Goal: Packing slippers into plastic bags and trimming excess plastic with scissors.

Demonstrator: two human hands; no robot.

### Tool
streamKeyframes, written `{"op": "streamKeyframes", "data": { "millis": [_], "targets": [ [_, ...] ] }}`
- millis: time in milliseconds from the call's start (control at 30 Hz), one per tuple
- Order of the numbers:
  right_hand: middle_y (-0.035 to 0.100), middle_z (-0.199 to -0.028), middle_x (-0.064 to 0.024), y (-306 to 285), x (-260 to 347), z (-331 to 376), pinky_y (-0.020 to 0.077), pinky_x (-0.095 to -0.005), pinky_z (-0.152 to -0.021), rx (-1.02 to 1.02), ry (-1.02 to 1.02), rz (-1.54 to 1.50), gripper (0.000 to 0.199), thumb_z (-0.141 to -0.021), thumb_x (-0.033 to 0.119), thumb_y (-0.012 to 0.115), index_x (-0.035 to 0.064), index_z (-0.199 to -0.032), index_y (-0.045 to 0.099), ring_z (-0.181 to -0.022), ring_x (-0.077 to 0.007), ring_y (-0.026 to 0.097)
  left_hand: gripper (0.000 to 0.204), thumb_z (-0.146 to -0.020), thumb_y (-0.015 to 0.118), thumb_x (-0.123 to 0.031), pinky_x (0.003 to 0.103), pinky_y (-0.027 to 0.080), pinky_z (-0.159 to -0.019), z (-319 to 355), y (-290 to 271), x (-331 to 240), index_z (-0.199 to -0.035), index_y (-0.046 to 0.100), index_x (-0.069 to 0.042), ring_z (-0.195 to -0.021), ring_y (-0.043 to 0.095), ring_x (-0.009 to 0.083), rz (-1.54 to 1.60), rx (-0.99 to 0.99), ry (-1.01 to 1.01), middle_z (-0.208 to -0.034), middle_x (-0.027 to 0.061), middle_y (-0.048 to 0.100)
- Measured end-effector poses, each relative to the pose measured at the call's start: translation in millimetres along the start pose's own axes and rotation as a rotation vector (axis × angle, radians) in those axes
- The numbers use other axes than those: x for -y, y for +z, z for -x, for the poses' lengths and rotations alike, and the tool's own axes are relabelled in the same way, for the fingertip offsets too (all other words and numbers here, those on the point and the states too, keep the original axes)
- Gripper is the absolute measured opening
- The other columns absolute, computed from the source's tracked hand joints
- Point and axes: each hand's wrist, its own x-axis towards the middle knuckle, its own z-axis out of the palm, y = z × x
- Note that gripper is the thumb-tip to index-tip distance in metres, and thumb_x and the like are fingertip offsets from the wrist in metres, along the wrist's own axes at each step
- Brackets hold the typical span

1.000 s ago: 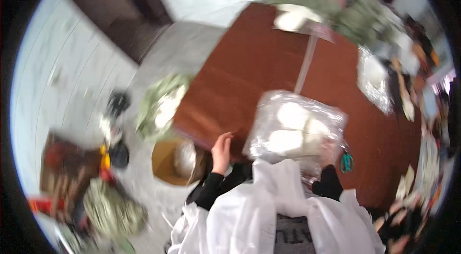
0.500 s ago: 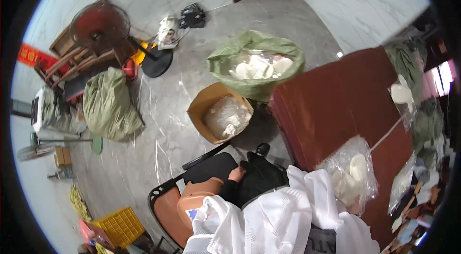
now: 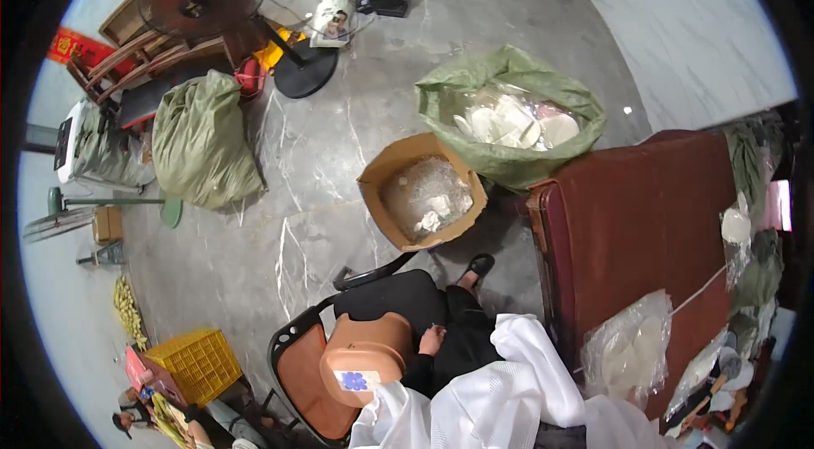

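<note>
1. Plainly, from where I stand, the left hand rests low by the wearer's black trousers, just beside the brown stool, which seems to sit on the black chair.
2. Its fingers look loosely curled and close together; I cannot tell whether they pinch anything or touch the cloth.
3. I can't see the right hand, so how its fingers stand is beyond telling.
4. Off to the left hand's right, well apart and across the wearer's lap, a clear plastic bag of pale pads lies on the brown-covered desk, by the white garment.
5. The bag's long axis runs slantwise, from near the wearer up and rightward across the desk.
6. As I judge it, that sideways gap matters most: of these things, the stool is nearest the left hand, while the bag lies on the wearer's right.
7. Ahead, the cardboard box stands against or very near the green sack, both short of the left hand's touch.
</note>
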Motion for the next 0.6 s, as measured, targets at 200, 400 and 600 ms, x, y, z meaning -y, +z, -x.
{"op": "streamKeyframes", "data": {
  "millis": [200,400,600],
  "targets": [
    [0.054,-0.133,-0.0086,-21,-21,18,0.04,-0.0444,-0.105,0.212,-0.13,-0.163,0.052,-0.099,0.044,0.047,0.007,-0.136,0.047,-0.121,-0.0287,0.05,0.025,-0.092,0.059,-0.026,0.044,0.052,-0.08,-35,-36,-39,-0.102,0.065,-0.004,-0.094,0.066,0.036,-0.12,-0.018,0.121,-0.096,0.0174,0.069],
    [0.064,-0.104,-0.0068,5,-36,38,0.0527,-0.0277,-0.076,-0.058,-0.399,-0.232,0.025,-0.098,0.018,0.05,0.0008,-0.114,0.06,-0.093,-0.013,0.062,0.017,-0.095,0.055,-0.015,0.036,0.053,-0.075,-94,-60,-166,-0.101,0.064,-0.002,-0.082,0.068,0.026,-0.124,-0.035,0.482,-0.086,0.0125,0.069],
    [0.063,-0.104,-0.0149,29,-36,61,0.0479,-0.0422,-0.088,-0.485,-0.929,0.966,0.035,-0.094,0.024,0.053,0.0105,-0.126,0.059,-0.098,-0.0302,0.059,0.021,-0.1,0.048,-0.011,0.03,0.05,-0.082,-44,17,-362,-0.111,0.061,0.0,-0.089,0.062,0.0166,0.078,0.194,0.855,-0.099,0.0093,0.066]
  ]
}}
